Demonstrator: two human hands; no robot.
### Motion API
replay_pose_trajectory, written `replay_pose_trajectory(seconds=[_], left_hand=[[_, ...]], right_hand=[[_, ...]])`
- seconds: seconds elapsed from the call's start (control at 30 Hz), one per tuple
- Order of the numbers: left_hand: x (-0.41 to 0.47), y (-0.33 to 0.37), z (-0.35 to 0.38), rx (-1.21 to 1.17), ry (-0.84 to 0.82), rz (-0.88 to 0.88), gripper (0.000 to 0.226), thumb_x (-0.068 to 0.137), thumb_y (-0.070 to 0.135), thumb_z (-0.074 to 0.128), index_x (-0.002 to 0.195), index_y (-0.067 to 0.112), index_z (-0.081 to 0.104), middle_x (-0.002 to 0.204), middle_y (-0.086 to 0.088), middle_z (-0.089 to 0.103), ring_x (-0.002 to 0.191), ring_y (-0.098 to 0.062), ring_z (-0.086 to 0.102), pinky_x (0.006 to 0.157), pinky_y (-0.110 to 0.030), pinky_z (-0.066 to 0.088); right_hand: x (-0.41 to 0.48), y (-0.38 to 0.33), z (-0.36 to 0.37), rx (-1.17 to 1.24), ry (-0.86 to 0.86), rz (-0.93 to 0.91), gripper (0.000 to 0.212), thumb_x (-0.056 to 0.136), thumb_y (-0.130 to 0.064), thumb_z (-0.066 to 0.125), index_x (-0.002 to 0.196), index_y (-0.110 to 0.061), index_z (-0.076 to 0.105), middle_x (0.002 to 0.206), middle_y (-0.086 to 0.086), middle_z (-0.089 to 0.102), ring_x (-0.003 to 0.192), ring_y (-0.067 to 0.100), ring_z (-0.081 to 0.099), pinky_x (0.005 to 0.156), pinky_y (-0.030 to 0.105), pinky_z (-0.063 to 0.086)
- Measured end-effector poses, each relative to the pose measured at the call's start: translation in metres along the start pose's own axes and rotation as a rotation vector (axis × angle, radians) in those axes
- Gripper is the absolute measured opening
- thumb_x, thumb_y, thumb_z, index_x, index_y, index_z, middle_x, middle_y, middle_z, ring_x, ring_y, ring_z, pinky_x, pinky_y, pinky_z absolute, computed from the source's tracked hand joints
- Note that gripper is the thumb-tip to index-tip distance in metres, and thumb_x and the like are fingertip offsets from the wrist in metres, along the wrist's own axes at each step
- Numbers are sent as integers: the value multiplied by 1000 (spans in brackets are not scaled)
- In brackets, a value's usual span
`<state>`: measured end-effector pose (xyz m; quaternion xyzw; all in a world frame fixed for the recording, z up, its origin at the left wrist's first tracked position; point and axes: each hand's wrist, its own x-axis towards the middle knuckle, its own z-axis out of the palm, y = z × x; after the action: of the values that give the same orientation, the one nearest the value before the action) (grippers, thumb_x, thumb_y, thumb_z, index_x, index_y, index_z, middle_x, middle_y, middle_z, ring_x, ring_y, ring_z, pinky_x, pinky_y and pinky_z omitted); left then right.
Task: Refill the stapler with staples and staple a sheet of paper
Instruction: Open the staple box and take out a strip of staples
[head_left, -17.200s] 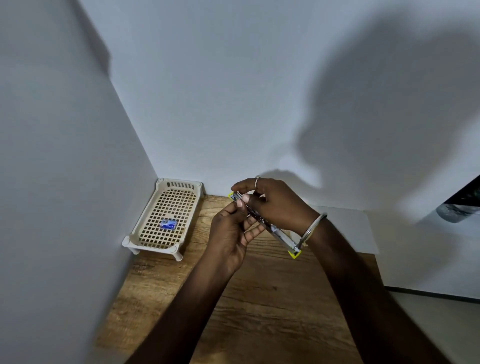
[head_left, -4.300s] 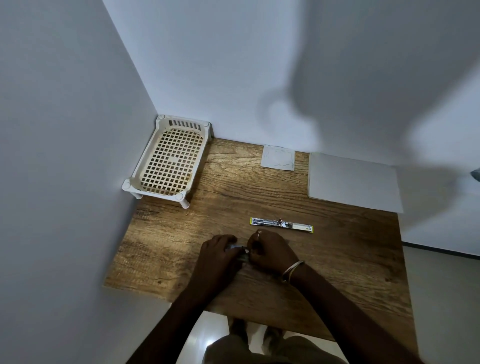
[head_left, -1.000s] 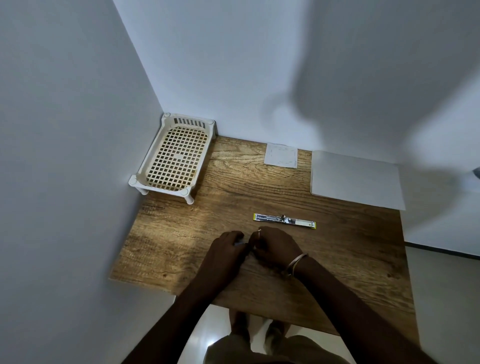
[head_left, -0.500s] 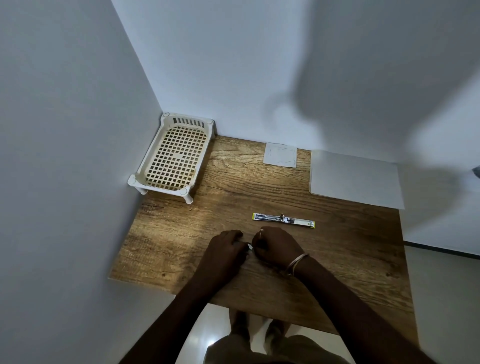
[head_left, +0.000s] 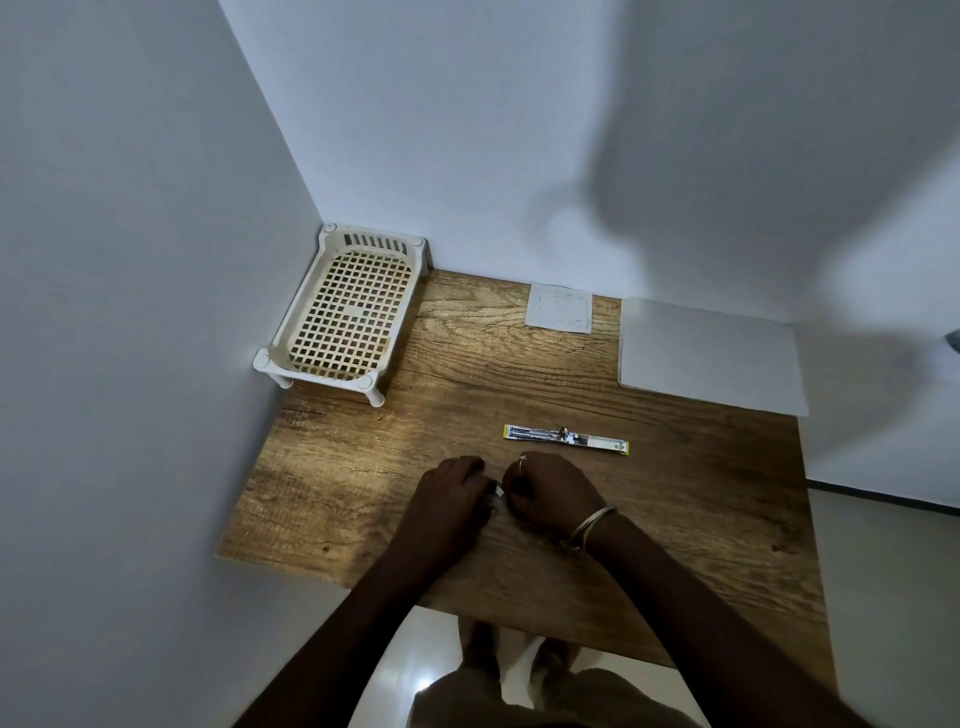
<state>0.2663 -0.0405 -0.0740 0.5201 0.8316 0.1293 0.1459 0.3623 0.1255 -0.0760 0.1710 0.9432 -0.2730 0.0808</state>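
Observation:
The stapler (head_left: 566, 439) lies opened out flat on the wooden table (head_left: 701, 499), a thin metal strip with yellow ends, just beyond my hands. My left hand (head_left: 449, 496) and my right hand (head_left: 553, 493) rest on the table with fingertips pressed together. Both are closed around a small staple box (head_left: 498, 491), of which only a pale sliver shows between the fingers. A white sheet of paper (head_left: 711, 353) lies at the back right of the table, partly over its edge.
A cream plastic lattice tray (head_left: 348, 312) on short legs stands in the back left corner against the walls, with nothing in it. A small white square of paper (head_left: 558, 306) lies by the back wall. The table's near edge runs just below my wrists.
Over the last second my hands stay pressed together at the same spot with only small finger movements. The stapler has not moved.

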Motion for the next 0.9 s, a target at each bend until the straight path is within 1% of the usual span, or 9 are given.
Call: replay_pose_trajectory(seconds=[0.2,0.33,0.4,0.5,0.6,0.73,0.9], left_hand=[[2,0,3,17,-15,-6,35,94,36,62,125,19,66,144,-9,53,130,-26,50,101,-41,44],[4,-1,3,28,-21,-7,33,93,35,63,122,19,66,145,-10,51,132,-27,49,100,-41,43],[4,-2,3,14,-23,-10,31,92,34,64,120,20,67,146,-11,51,132,-28,48,100,-41,42],[6,-3,3,23,-38,-10,31,91,37,65,119,23,67,148,-10,49,134,-27,46,102,-42,41],[7,-5,1,22,-56,-17,32,91,41,64,120,28,68,150,-8,46,134,-26,44,102,-42,40],[9,-6,1,45,-79,-20,34,90,45,63,122,34,65,153,-4,42,137,-25,39,103,-44,36],[10,-6,-1,77,-91,-9,32,91,46,62,122,37,63,153,-2,42,138,-25,38,103,-45,35]], right_hand=[[0,-1,1,-10,-1,-17,18,86,-38,63,87,-23,73,90,2,68,86,23,66,65,25,38],[1,-1,0,-29,5,-19,18,87,-40,64,90,-24,72,92,0,65,87,21,64,65,23,33],[0,-3,1,-60,11,-32,21,88,-41,64,91,-22,71,94,3,64,87,24,63,64,26,33],[-1,-5,2,-88,22,-55,20,88,-37,62,87,-18,69,92,5,60,85,27,63,63,28,35],[-2,-6,1,-99,21,-60,17,89,-34,61,87,-20,69,92,3,59,85,25,63,62,27,32],[-4,-6,0,-95,8,-64,15,87,-32,61,91,-21,70,92,1,59,85,24,63,63,26,33],[-7,-5,-1,-135,-8,-94,20,92,-33,57,97,-19,70,96,2,59,86,22,62,63,29,38]])
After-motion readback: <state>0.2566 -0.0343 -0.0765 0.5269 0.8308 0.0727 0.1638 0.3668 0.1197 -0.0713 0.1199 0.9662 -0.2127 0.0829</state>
